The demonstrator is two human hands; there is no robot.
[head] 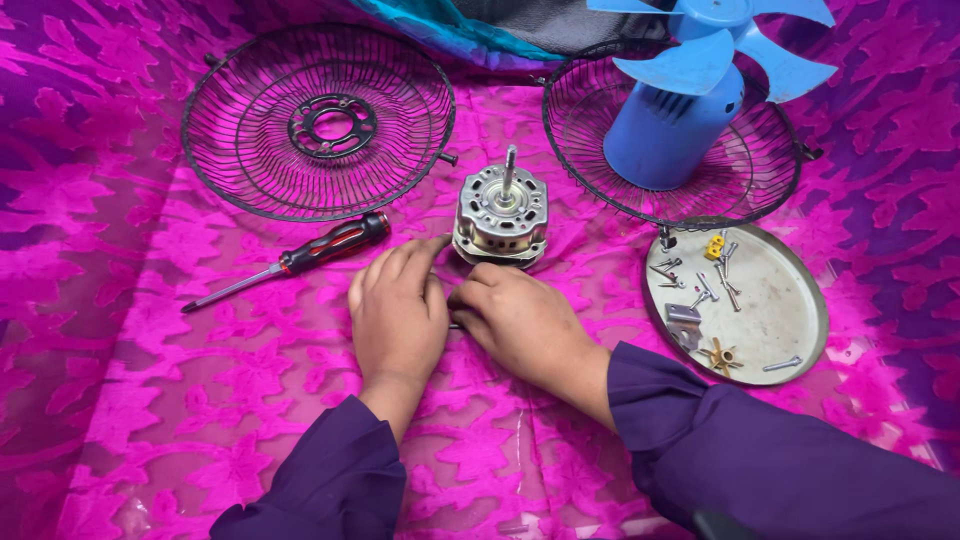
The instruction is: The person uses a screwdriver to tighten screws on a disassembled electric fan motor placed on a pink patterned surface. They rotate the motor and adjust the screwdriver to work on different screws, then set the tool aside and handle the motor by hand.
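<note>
A silver fan motor [501, 215] with an upright shaft stands on the pink patterned cloth. My left hand [398, 310] lies palm down just in front of it, index finger touching the motor's lower left edge. My right hand [522, 325] rests beside it, fingers curled at the motor's front base over something small and dark that is mostly hidden. Both wrists wear dark purple sleeves.
A red-and-black screwdriver [290, 260] lies left of the hands. Two black wire fan guards [318, 120] [600, 160] sit behind; the right one holds a blue motor housing [670, 125] and blue blade [720, 45]. A round metal tray [775, 315] with several screws is at right.
</note>
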